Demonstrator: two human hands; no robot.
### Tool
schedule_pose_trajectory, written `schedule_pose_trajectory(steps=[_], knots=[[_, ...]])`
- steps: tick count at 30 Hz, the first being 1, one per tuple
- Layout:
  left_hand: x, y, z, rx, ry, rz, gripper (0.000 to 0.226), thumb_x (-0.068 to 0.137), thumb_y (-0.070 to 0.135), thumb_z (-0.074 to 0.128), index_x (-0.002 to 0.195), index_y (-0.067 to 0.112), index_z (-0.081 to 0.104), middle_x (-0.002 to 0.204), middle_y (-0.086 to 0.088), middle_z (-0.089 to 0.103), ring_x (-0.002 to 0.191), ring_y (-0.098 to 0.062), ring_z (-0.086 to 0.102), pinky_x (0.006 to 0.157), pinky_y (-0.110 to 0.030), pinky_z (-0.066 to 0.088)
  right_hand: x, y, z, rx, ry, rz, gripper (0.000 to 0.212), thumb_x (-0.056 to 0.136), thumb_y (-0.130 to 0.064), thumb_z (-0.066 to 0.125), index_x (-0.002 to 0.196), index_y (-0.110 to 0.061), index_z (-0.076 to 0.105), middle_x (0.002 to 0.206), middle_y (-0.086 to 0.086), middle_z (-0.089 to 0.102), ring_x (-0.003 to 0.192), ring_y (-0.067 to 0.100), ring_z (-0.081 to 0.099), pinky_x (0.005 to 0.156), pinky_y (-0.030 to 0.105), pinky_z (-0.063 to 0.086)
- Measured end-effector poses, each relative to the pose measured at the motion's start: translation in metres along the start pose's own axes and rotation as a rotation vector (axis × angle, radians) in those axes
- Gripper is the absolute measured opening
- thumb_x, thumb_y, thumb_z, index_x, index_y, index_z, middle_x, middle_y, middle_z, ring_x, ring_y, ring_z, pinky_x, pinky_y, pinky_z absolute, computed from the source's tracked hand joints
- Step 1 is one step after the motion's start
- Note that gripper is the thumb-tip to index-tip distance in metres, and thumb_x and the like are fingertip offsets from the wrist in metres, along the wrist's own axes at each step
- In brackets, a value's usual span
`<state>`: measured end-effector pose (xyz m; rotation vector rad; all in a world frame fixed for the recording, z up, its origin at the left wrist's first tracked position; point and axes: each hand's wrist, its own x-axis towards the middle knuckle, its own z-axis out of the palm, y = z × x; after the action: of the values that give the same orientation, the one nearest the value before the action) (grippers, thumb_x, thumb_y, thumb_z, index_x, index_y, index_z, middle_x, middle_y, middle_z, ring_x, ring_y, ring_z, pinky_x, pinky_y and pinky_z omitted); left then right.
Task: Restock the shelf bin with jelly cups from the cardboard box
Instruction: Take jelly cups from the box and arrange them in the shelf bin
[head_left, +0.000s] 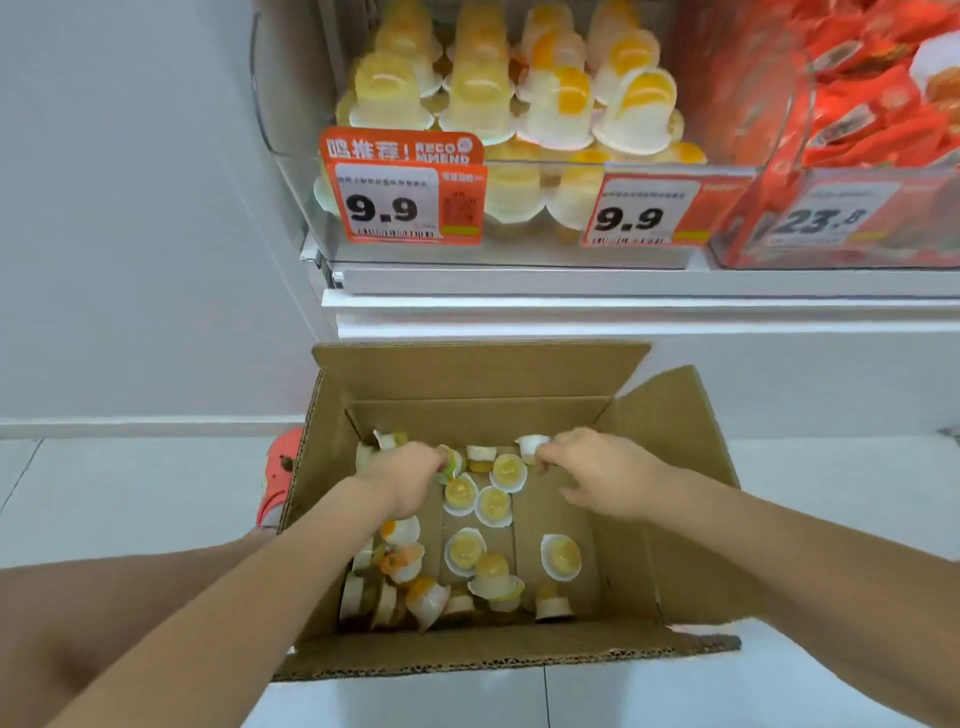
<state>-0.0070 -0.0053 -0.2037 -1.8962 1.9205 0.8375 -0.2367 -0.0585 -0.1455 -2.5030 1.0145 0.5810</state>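
An open cardboard box (670, 467) stands on the floor below the shelf, with several yellow and white jelly cups (462, 551) scattered on its bottom. Both my hands are down inside the box at its far end. My left hand (402, 480) curls round a jelly cup (452, 464) with a green edge. My right hand (597, 470) pinches a white jelly cup (532, 446) at its fingertips. Above, the clear shelf bin (291, 150) holds stacked jelly cups (519, 93), yellow ones on the left and orange-topped ones on the right.
Two orange 9.9 price tags (410, 200) hang on the bin's front. A bin of red snack packets (857, 104) with a 23.8 tag sits to the right. A pink shoe (280, 473) stands left of the box on the white tiled floor. A white wall is at the left.
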Motion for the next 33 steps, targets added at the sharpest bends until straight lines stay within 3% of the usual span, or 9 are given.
schedule_pose_trajectory(steps=[3, 6, 11, 14, 19, 23, 26, 29, 33], knots=[[0.013, -0.017, 0.04, -0.043, -0.095, -0.061, 0.046, 0.091, -0.002, 0.041, 0.133, 0.016, 0.044, 0.129, -0.009, 0.052, 0.113, -0.026, 0.055, 0.088, -0.036, 0.05, 0.032, 0.014, 0.056, 0.15, -0.279, 0.13, 0.037, 0.092, -0.013, 0.054, 0.128, -0.019, 0.047, 0.126, 0.004, 0.052, 0.112, 0.022, 0.052, 0.086, 0.032, 0.047], [0.028, -0.023, 0.071, -0.049, -0.138, -0.08, 0.045, 0.091, 0.001, 0.043, 0.133, 0.016, 0.044, 0.13, -0.009, 0.051, 0.113, -0.026, 0.054, 0.085, -0.034, 0.048, 0.057, 0.009, 0.097, 0.277, -0.421, 0.182, 0.039, 0.092, -0.014, 0.055, 0.13, -0.016, 0.046, 0.126, 0.007, 0.053, 0.109, 0.024, 0.054, 0.083, 0.031, 0.046], [0.063, -0.005, 0.112, -0.163, -0.131, -0.029, 0.039, 0.09, 0.021, 0.054, 0.129, 0.017, 0.048, 0.13, -0.006, 0.052, 0.113, -0.027, 0.055, 0.089, -0.038, 0.049, 0.088, -0.021, 0.152, 0.481, -0.455, 0.245, 0.053, 0.084, -0.041, 0.065, 0.126, -0.015, 0.045, 0.122, 0.005, 0.058, 0.11, 0.025, 0.056, 0.081, 0.031, 0.045], [0.085, 0.009, 0.132, -0.149, -0.218, 0.078, 0.046, 0.084, 0.029, 0.061, 0.128, 0.02, 0.049, 0.135, -0.006, 0.046, 0.117, -0.028, 0.052, 0.092, -0.041, 0.048, 0.1, -0.039, 0.168, 0.504, -0.424, 0.245, 0.048, 0.084, -0.039, 0.063, 0.123, -0.014, 0.05, 0.119, 0.007, 0.061, 0.108, 0.027, 0.058, 0.084, 0.034, 0.048], [0.101, 0.018, 0.147, -0.096, -0.241, 0.169, 0.051, 0.087, 0.015, 0.056, 0.136, 0.024, 0.045, 0.145, -0.01, 0.033, 0.134, -0.033, 0.028, 0.11, -0.042, 0.033, 0.111, -0.036, 0.17, 0.518, -0.414, 0.255, 0.04, 0.082, -0.035, 0.068, 0.115, -0.014, 0.059, 0.114, 0.007, 0.064, 0.105, 0.025, 0.06, 0.083, 0.033, 0.049], [0.093, 0.015, 0.13, -0.53, -0.208, -0.009, 0.03, 0.092, 0.015, 0.052, 0.122, 0.017, 0.058, 0.13, -0.009, 0.055, 0.117, -0.024, 0.052, 0.098, -0.031, 0.041, 0.101, -0.014, 0.148, 0.82, -0.392, 0.412, 0.04, 0.084, -0.033, 0.067, 0.12, -0.019, 0.057, 0.114, 0.002, 0.06, 0.099, 0.017, 0.056, 0.077, 0.025, 0.045], [0.084, 0.014, 0.098, -0.995, -0.252, -0.22, 0.024, 0.094, 0.015, 0.052, 0.116, 0.013, 0.06, 0.118, -0.007, 0.06, 0.109, -0.022, 0.056, 0.092, -0.034, 0.048, 0.087, 0.005, 0.12, 1.335, -0.411, 0.614, 0.036, 0.089, -0.038, 0.061, 0.119, -0.02, 0.056, 0.115, -0.002, 0.058, 0.099, 0.014, 0.057, 0.079, 0.026, 0.051], [0.06, 0.018, 0.052, -1.609, -0.261, -0.358, 0.016, 0.096, 0.01, 0.046, 0.094, 0.014, 0.061, 0.1, -0.009, 0.062, 0.093, -0.022, 0.06, 0.089, -0.041, 0.052, 0.072, 0.021, 0.083, 1.701, -0.363, 0.537, 0.04, 0.09, -0.036, 0.06, 0.126, -0.018, 0.055, 0.124, 0.009, 0.061, 0.108, 0.023, 0.063, 0.095, 0.038, 0.052], [0.015, 0.025, -0.013, -1.854, -0.287, -0.291, 0.023, 0.098, 0.016, 0.035, 0.105, 0.007, 0.056, 0.103, -0.016, 0.059, 0.089, -0.026, 0.059, 0.076, -0.038, 0.053, 0.045, 0.01, 0.007, 1.786, -0.231, 0.358, 0.038, 0.091, -0.035, 0.058, 0.122, -0.013, 0.056, 0.122, 0.013, 0.061, 0.1, 0.026, 0.065, 0.09, 0.038, 0.054]])
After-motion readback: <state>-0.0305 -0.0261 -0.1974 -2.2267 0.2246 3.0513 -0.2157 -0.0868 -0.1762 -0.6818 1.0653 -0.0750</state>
